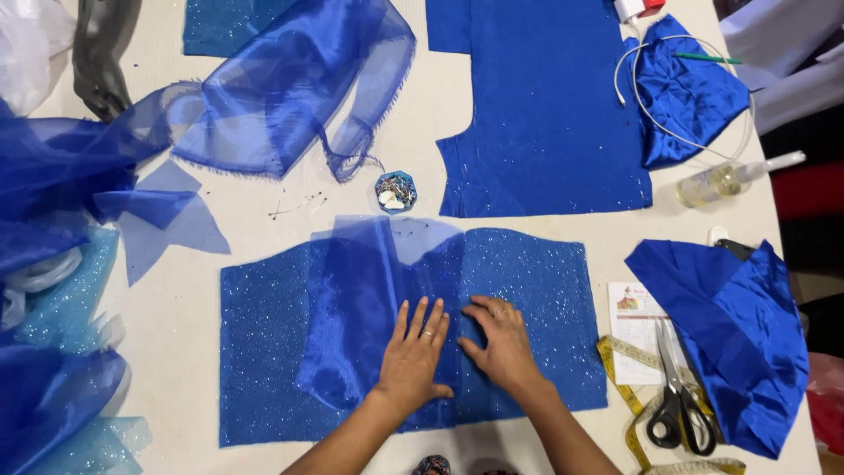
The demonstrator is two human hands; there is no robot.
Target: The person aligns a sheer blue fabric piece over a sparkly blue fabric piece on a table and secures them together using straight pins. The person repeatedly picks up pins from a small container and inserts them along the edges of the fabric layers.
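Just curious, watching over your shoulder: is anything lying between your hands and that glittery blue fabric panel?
Only a sheer blue organza strip laid over the glittery blue fabric panel. The left hand and right hand press flat on these layers.

**Count of Items on the Cutting Table**

Two hands are seen, a left hand (pixel 413 356) and a right hand (pixel 501 341), at 6 o'clock. One glitter fabric panel (pixel 264 352) is counted beneath them. One pair of scissors (pixel 679 387) and one yellow tape measure (pixel 626 387) are found at 4 o'clock. One pin dish (pixel 396 192) is placed at centre, one clear bottle (pixel 721 180) at 2 o'clock.
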